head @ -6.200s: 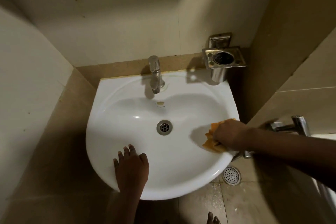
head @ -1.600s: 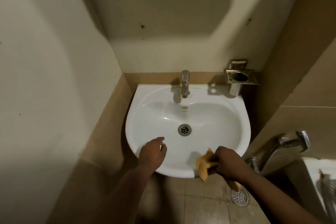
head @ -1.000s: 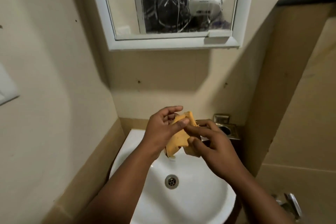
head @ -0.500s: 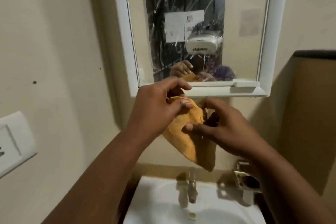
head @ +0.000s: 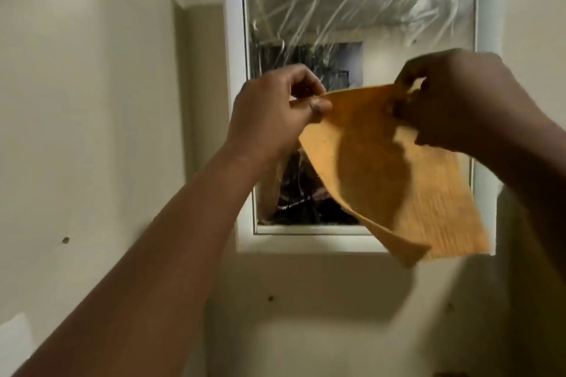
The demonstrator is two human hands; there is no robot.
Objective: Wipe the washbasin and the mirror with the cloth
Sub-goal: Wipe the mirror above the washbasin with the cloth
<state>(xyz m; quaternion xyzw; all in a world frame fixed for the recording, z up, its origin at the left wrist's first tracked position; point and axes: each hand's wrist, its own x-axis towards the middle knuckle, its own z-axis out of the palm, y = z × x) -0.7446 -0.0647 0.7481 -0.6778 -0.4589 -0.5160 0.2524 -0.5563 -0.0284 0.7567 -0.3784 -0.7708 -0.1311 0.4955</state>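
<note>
An orange cloth (head: 395,171) hangs spread out in front of the mirror (head: 352,3). My left hand (head: 272,110) pinches its upper left corner. My right hand (head: 453,101) grips its upper right corner. The mirror has a white frame and its glass is covered with pale smear streaks. The cloth hides the mirror's lower right part. The washbasin is out of view below.
A cream wall (head: 92,101) runs along the left, with a white switch plate (head: 15,337) at the lower left edge. Small dark marks dot the wall below the mirror.
The view has tilted up from the basin to the mirror. Both hands have risen and pulled the bunched cloth open into a flat sheet.
</note>
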